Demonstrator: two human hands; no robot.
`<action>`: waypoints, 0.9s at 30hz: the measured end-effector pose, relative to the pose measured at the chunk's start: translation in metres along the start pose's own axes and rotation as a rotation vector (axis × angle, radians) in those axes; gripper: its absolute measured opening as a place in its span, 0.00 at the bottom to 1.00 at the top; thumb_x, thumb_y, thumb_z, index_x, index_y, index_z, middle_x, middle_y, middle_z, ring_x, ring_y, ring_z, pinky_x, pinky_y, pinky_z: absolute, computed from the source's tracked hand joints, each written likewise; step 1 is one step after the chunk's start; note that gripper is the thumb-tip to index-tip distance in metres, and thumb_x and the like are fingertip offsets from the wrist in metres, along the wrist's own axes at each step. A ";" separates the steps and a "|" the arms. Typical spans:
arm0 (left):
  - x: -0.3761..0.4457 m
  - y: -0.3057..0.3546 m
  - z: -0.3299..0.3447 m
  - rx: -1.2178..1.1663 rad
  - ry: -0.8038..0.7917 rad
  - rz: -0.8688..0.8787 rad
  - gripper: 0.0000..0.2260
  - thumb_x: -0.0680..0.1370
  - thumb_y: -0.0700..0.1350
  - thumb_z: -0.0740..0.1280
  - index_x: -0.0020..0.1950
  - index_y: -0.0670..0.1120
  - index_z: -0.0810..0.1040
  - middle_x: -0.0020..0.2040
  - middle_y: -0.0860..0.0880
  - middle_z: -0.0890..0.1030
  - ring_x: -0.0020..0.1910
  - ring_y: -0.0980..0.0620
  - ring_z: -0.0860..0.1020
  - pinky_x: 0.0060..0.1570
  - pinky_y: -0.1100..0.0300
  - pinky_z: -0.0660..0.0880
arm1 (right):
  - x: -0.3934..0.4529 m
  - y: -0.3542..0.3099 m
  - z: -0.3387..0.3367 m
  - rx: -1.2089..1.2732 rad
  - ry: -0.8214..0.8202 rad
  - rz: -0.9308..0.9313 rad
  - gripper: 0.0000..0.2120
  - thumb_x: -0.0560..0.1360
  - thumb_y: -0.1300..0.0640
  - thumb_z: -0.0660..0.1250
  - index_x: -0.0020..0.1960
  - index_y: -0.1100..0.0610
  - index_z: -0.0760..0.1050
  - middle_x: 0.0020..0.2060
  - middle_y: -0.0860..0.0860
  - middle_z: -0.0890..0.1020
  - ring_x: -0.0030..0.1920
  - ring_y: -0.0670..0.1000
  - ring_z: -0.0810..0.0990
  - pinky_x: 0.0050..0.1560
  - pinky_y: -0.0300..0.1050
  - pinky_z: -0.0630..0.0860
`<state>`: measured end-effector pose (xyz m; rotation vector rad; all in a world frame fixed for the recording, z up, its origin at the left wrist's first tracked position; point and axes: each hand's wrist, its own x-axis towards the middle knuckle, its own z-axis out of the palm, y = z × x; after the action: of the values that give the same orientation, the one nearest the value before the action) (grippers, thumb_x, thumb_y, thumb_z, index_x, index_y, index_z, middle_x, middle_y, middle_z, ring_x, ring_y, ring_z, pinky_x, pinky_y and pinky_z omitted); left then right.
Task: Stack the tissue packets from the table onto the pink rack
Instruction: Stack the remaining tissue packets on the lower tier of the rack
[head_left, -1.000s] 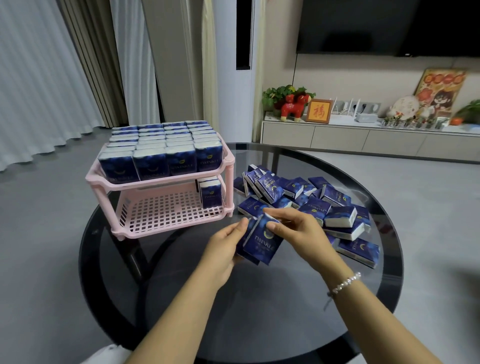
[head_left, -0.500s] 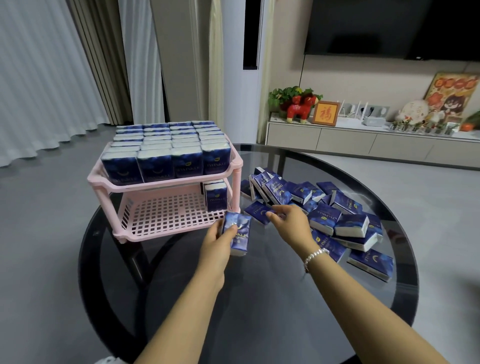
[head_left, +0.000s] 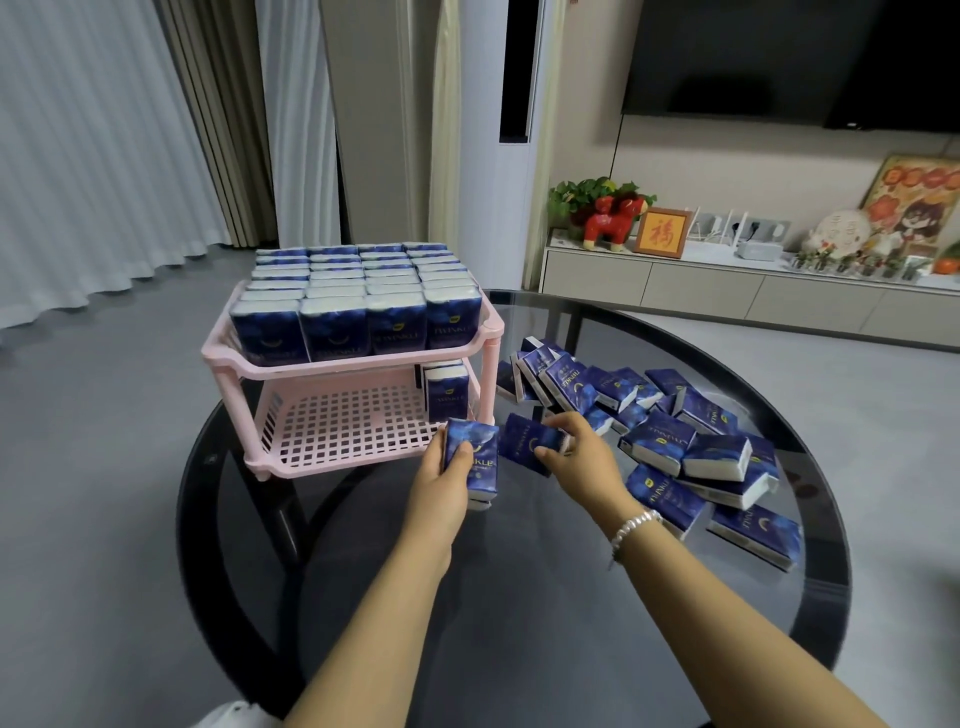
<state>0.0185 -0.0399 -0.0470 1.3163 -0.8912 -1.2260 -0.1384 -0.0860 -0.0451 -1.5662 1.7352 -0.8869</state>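
A two-tier pink rack (head_left: 363, 366) stands on the left of a round dark glass table (head_left: 545, 597). Its top shelf is packed with upright blue tissue packets (head_left: 358, 291). On the lower shelf a short row of packets (head_left: 448, 387) stands at the right end. My left hand (head_left: 441, 483) grips upright blue packets (head_left: 472, 460) just in front of the rack's lower right corner. My right hand (head_left: 582, 454) pinches another blue packet (head_left: 527, 447) lying at the near edge of a loose pile of packets (head_left: 670, 431) on the table's right side.
The lower shelf's grid floor (head_left: 348, 428) is bare to the left of the row. Behind the table a low white cabinet (head_left: 727, 291) carries ornaments and a framed picture. Curtains hang at the left, over grey floor.
Both hands held one bundle together over the table; they then parted. My left hand carried its packets up to the rack's lower front edge, and my right hand reached to the pile and took another packet.
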 end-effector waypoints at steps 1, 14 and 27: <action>-0.001 0.001 -0.001 0.011 -0.002 0.008 0.20 0.81 0.47 0.60 0.74 0.55 0.65 0.65 0.53 0.76 0.59 0.54 0.76 0.60 0.57 0.71 | -0.005 0.000 -0.005 0.071 0.003 0.001 0.15 0.76 0.59 0.65 0.62 0.51 0.71 0.55 0.54 0.78 0.49 0.51 0.78 0.43 0.42 0.77; -0.017 0.002 0.006 0.124 -0.197 0.022 0.18 0.82 0.47 0.57 0.73 0.56 0.65 0.67 0.57 0.72 0.63 0.58 0.71 0.63 0.62 0.64 | -0.052 -0.024 -0.039 0.375 -0.095 -0.203 0.08 0.78 0.60 0.62 0.54 0.51 0.77 0.47 0.47 0.82 0.46 0.43 0.80 0.47 0.34 0.77; -0.017 0.000 0.002 -0.058 -0.360 -0.016 0.18 0.79 0.44 0.62 0.69 0.52 0.71 0.62 0.51 0.80 0.60 0.53 0.78 0.65 0.54 0.67 | -0.044 -0.017 -0.017 0.514 -0.253 0.000 0.19 0.75 0.50 0.67 0.63 0.55 0.73 0.56 0.54 0.80 0.55 0.51 0.78 0.59 0.48 0.74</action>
<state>0.0131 -0.0243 -0.0439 1.0746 -1.0890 -1.5183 -0.1380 -0.0422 -0.0207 -1.2676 1.2074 -0.9899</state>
